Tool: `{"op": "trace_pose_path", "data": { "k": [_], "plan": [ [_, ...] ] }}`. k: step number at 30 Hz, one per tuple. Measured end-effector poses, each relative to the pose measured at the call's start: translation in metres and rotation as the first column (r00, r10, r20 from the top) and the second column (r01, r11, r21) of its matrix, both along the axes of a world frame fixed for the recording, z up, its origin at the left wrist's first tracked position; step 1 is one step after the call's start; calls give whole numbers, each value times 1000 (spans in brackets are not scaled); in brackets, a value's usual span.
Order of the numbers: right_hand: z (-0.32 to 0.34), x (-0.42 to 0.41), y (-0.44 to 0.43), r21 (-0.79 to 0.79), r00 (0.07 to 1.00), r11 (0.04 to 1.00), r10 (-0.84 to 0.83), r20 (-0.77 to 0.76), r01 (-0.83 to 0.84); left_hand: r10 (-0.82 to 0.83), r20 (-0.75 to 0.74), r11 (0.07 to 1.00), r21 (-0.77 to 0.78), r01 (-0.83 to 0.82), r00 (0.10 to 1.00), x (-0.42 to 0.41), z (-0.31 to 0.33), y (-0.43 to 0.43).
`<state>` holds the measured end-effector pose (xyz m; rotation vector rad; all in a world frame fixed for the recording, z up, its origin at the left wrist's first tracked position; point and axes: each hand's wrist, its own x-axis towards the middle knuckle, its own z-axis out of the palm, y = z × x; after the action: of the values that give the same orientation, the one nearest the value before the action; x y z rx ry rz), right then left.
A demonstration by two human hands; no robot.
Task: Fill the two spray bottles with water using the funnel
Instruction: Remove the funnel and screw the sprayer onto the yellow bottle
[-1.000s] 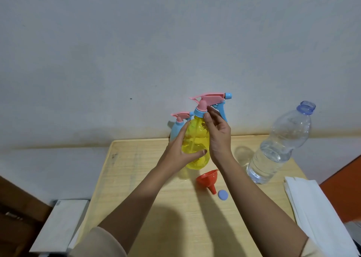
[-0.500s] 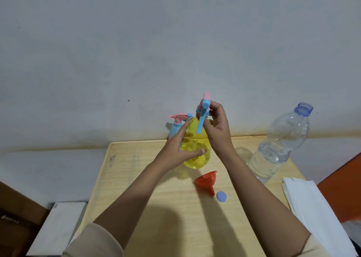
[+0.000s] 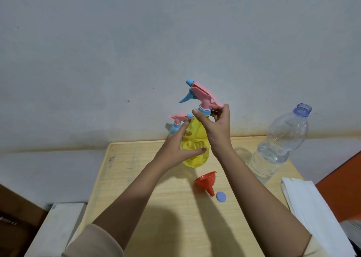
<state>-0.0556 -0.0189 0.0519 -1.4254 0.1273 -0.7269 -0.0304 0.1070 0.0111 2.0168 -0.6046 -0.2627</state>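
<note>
A yellow spray bottle [image 3: 195, 147] stands on the wooden table [image 3: 156, 208] near its far edge. My left hand [image 3: 178, 148] grips its body. My right hand [image 3: 215, 125] pinches the blue collar of its pink spray head [image 3: 203, 95], whose nozzle points left. A blue spray bottle [image 3: 176, 125] with a pink head stands behind, mostly hidden by my left hand. A red funnel [image 3: 207, 181] lies on its side in front of the yellow bottle. An uncapped clear water bottle [image 3: 279, 145], partly full, stands at the right.
A small blue cap [image 3: 221, 196] lies beside the funnel's spout. Folded white cloth [image 3: 312, 211] sits at the table's right edge. A wall runs close behind the table. A white box [image 3: 56, 223] is on the floor at left.
The spray head has turned round under my right hand: its nozzle pointed right, then toward me, and now points left. My left hand has kept hold of the yellow bottle.
</note>
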Motion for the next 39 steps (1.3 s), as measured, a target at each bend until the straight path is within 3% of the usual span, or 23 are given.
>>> {"op": "trace_pose_path", "data": {
  "k": [5, 13, 18, 23, 28, 32, 35, 39],
  "plan": [
    [6, -2, -1, 59, 983, 983, 175, -47, -172, 8, 12, 1000, -31, -7, 1000, -1, 5, -1],
    [5, -5, 6, 124, 992, 987, -91, -82, 101, 13, 46, 998, 54, -15, 999, -9, 4, 0],
    [3, -13, 4, 107, 995, 990, 97, -19, -94, 29, 51, 1000, -1, -29, 998, -11, 7, 0],
    [8, -20, 6, 20, 998, 999, -31, 57, 30, 38, 87, 999, -8, -37, 995, -12, 10, 0],
    [13, -18, 8, 68, 994, 993, -104, 44, 101, 57, 103, 998, -19, -56, 993, -14, 10, -4],
    [15, -20, 12, 12, 997, 998, -61, 37, 60, 57, 97, 998, -33, -54, 994, -16, 10, -4],
    [15, -21, 11, 70, 998, 997, 38, 41, -41, 64, 91, 996, -63, -59, 994, -14, 11, -3],
    [19, -19, 9, 101, 998, 994, 31, 58, -37, 77, 98, 994, -83, -68, 992, -14, 13, -6]
  ]
}}
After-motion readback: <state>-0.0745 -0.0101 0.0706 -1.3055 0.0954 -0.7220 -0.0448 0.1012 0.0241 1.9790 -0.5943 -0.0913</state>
